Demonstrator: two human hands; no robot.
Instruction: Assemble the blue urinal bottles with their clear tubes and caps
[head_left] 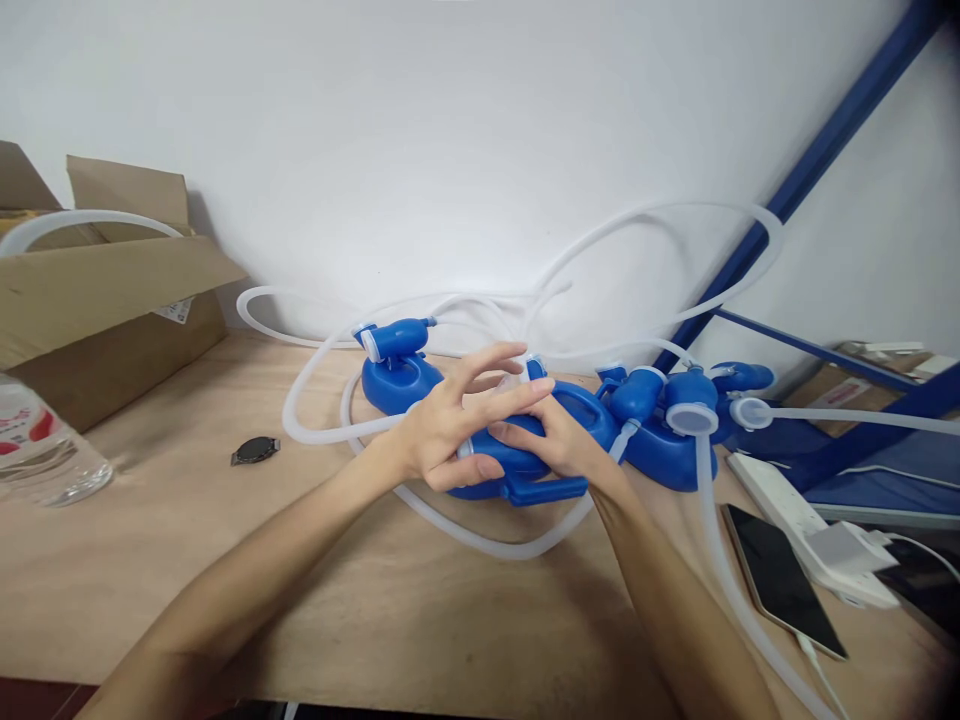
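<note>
My left hand (454, 420) is over the left end of a blue plastic bottle (581, 410) at the middle of the table, its fingers spread apart. My right hand (559, 435) lies across the same bottle, fingers reaching left beneath my left fingers and largely hidden by them. A blue flap or lid (546, 490) sticks out below my right hand. Clear hose (495, 547) loops around the front of the bottle. Another blue bottle (401, 383) stands behind to the left, and a further blue bottle (664, 450) is to the right.
An open cardboard box (112, 350) and a clear water bottle (49, 450) are at the left. A black watch (256, 450) lies on the wooden table (300, 590). At the right are a phone (784, 575), a white power strip (799, 520) and blue metal frame bars (817, 135).
</note>
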